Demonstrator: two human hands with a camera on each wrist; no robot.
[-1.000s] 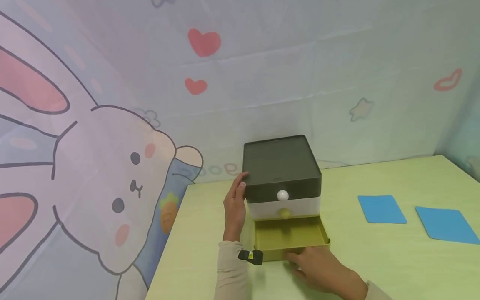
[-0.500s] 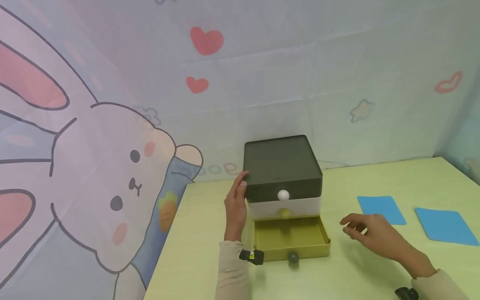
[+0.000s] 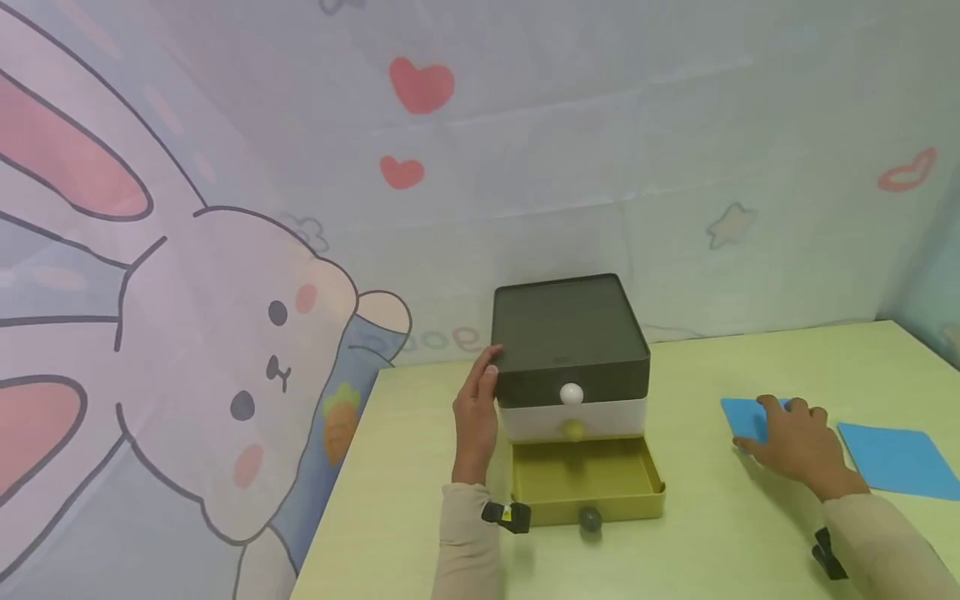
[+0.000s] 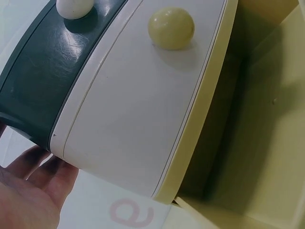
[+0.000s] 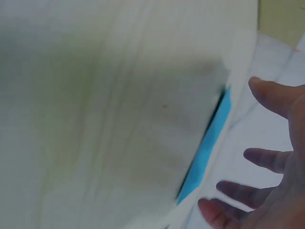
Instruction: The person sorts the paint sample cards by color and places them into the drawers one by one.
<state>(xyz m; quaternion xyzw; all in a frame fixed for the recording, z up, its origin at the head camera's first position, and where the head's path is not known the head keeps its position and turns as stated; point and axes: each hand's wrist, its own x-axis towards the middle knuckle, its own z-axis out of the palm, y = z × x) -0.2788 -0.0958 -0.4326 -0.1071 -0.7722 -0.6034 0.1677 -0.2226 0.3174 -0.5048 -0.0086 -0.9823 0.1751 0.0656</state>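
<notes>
My left hand [image 3: 476, 421] rests against the left side of a small three-tier drawer unit [image 3: 572, 321], fingers extended along its wall. In the left wrist view those fingers [image 4: 62, 183] touch the side of the dark green and white tiers. The yellow bottom drawer [image 3: 588, 475] is pulled out and holds nothing; a dark round knob [image 3: 590, 520] sits on its front. On the right, my right hand [image 3: 802, 446] hovers over a thin blue square sheet [image 3: 742, 414], partly covering it. In the right wrist view its fingers are spread, apart from the sheet [image 5: 205, 148].
A second blue sheet [image 3: 896, 458] lies on the pale yellow-green table [image 3: 697, 542] at the far right. The unit stands near a fabric backdrop [image 3: 555, 192] printed with a rabbit and hearts. The upper drawers, with a white knob [image 3: 572, 393] and yellow knob [image 3: 573, 429], are closed.
My right hand has let go of the bottom drawer's front and moved right, over the nearer blue sheet. My left hand stays against the unit.
</notes>
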